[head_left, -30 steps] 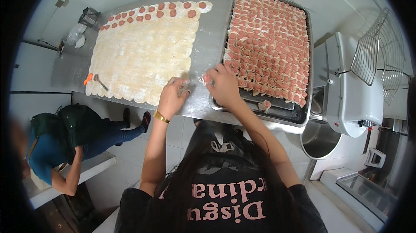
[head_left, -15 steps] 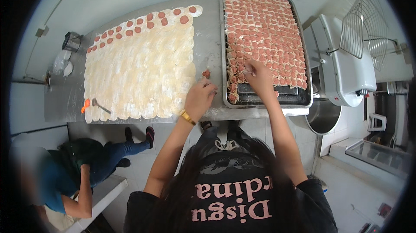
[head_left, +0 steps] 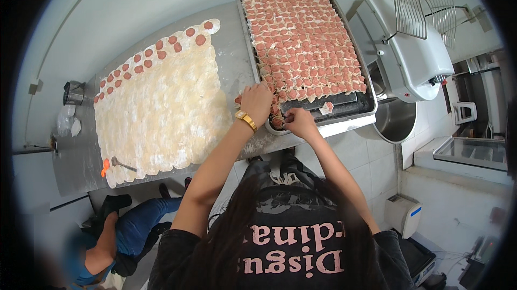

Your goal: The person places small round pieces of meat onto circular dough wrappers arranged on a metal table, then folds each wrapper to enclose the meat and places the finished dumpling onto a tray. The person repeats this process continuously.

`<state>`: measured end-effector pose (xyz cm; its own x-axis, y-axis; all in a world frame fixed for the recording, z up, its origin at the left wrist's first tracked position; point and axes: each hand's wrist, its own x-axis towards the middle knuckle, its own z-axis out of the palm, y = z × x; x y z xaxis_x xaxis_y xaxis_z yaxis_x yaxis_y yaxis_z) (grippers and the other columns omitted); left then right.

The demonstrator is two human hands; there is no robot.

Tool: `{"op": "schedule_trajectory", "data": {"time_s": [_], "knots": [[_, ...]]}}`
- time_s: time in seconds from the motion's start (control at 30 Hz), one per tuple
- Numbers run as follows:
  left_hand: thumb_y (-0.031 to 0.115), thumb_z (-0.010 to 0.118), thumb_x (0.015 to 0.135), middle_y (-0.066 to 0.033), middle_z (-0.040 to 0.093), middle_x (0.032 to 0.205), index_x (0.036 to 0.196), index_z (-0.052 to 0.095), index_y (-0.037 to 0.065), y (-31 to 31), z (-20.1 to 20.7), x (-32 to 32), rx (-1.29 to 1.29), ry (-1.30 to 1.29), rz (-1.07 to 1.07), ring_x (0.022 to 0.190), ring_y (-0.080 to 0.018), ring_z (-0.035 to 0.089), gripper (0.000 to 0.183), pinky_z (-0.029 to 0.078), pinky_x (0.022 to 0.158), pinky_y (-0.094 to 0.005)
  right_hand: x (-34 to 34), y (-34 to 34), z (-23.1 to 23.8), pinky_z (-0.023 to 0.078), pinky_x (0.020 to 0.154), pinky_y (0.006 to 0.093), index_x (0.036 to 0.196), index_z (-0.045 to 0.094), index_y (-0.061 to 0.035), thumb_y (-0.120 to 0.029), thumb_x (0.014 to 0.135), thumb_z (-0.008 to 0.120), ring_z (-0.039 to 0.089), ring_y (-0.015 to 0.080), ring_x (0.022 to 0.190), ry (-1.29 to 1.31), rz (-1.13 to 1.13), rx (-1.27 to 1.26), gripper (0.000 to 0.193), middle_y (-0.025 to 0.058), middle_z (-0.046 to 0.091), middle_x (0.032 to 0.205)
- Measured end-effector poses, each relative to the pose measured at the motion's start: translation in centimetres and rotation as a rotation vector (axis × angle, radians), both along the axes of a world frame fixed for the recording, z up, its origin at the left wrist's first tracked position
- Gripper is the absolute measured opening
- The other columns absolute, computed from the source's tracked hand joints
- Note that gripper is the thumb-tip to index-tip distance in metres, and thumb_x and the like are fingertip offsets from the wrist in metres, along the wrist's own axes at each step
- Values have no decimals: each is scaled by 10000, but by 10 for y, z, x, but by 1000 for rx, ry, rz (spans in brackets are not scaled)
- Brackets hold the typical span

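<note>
A deep metal tray holds close rows of small dumplings, thin pale wrappers around pink meat filling. My left hand, with a gold watch at the wrist, reaches over the tray's left wall; its fingers bend down and their tips are hidden. At the tray's near left corner, my right hand is closed in a pinch beside the end dumplings; what lies between its fingertips is hidden. One loose dumpling sits apart on the tray's dark bottom. Another dumpling lies on the table against my left hand.
Left on the steel table, floured round wrappers overlap in a broad sheet, some far ones topped with meat. An orange-handled tool lies on its near left corner. A white mixer stands right. Another person sits at lower left.
The view has shifted, with tray and table turned in it. My right hand has moved from over the rows to the near left corner. My left hand has gone from the table to the tray's edge.
</note>
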<state>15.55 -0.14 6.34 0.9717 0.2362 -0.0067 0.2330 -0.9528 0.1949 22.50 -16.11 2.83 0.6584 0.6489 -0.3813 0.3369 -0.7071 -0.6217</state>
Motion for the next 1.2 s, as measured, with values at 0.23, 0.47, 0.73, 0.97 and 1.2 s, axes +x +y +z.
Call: {"op": "schedule_trajectory", "data": {"time_s": [0.23, 0.47, 0.73, 0.97, 1.2], "knots": [[119, 650, 703, -109, 586, 948, 769, 680, 77, -5, -3, 0, -30, 86, 2, 945, -270, 571, 84, 434, 787, -420, 8, 11, -20, 512, 684, 304, 935, 660, 36, -68, 619, 723, 652, 181, 742, 129, -34, 1, 339, 102, 681, 802], [112, 648, 730, -78, 563, 926, 869, 665, 98, 7, -4, 9, -75, 3, 63, 941, -252, 569, 141, 427, 790, -396, 18, 3, -38, 488, 693, 280, 965, 655, 55, -12, 641, 699, 611, 135, 756, 420, -138, 129, 333, 82, 662, 849], [107, 671, 714, -65, 551, 929, 897, 646, 121, 11, -12, 15, -6, -79, -6, 938, -239, 569, 185, 419, 771, -387, 11, 12, -34, 482, 755, 288, 1060, 642, 36, -20, 715, 587, 620, 157, 812, 236, -115, 240, 353, 99, 669, 889], [106, 665, 714, -77, 563, 941, 862, 645, 84, 14, -14, 19, 31, -29, 9, 933, -249, 574, 151, 416, 781, -389, 4, 14, -32, 477, 811, 327, 1109, 641, -43, -43, 706, 578, 616, 248, 898, 123, -76, 245, 408, 124, 626, 1030], [119, 665, 723, -92, 581, 935, 828, 656, 77, 16, -10, 22, 17, 35, 3, 932, -250, 579, 113, 415, 788, -394, 3, 14, -32, 475, 805, 316, 1144, 615, -43, -48, 723, 587, 609, 242, 898, 54, -53, 342, 422, 116, 603, 1043]]}}
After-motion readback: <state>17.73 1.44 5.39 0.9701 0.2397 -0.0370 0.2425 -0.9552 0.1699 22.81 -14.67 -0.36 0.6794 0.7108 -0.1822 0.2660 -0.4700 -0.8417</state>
